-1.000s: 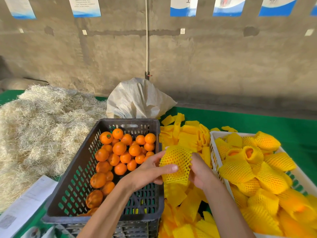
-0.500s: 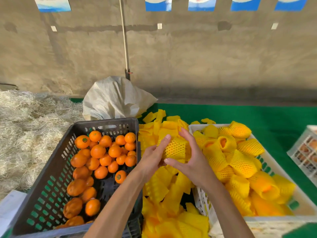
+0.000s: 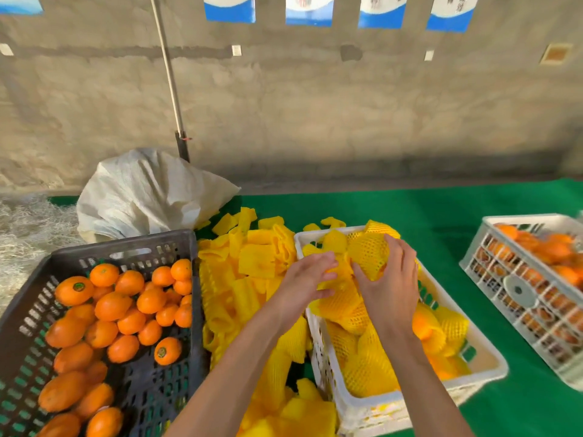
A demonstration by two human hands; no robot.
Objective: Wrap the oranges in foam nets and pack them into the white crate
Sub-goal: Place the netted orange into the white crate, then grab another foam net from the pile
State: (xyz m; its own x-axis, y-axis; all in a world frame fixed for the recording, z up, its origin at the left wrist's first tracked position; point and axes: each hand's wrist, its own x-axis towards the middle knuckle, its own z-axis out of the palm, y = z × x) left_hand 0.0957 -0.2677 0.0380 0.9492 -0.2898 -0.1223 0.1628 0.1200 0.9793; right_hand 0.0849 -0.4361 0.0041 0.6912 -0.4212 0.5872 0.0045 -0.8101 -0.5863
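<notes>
- Dark crate (image 3: 195, 247), at 9 o'clock: loose oranges (image 3: 113, 305) lie in it, unwrapped.
- Net pile (image 3: 252, 263), centre: spare yellow foam sleeves lie between the two crates.
- Left hand (image 3: 303, 279): fingers straight and relaxed, tips touching a yellow net at the white crate's near-left rim; whether it grips anything I cannot tell.
- Right hand (image 3: 391, 279): curled round the netted orange (image 3: 367, 255), held over the white crate (image 3: 485, 364) toward its far, 12 o'clock end.
- Judgement: the drop spot lies straight below the right hand, the nearer one.
- Hidden: the orange's skin barely shows; the crate floor is covered.
- Second crate (image 3: 533, 298), at 3 o'clock: blurred, cut off.
</notes>
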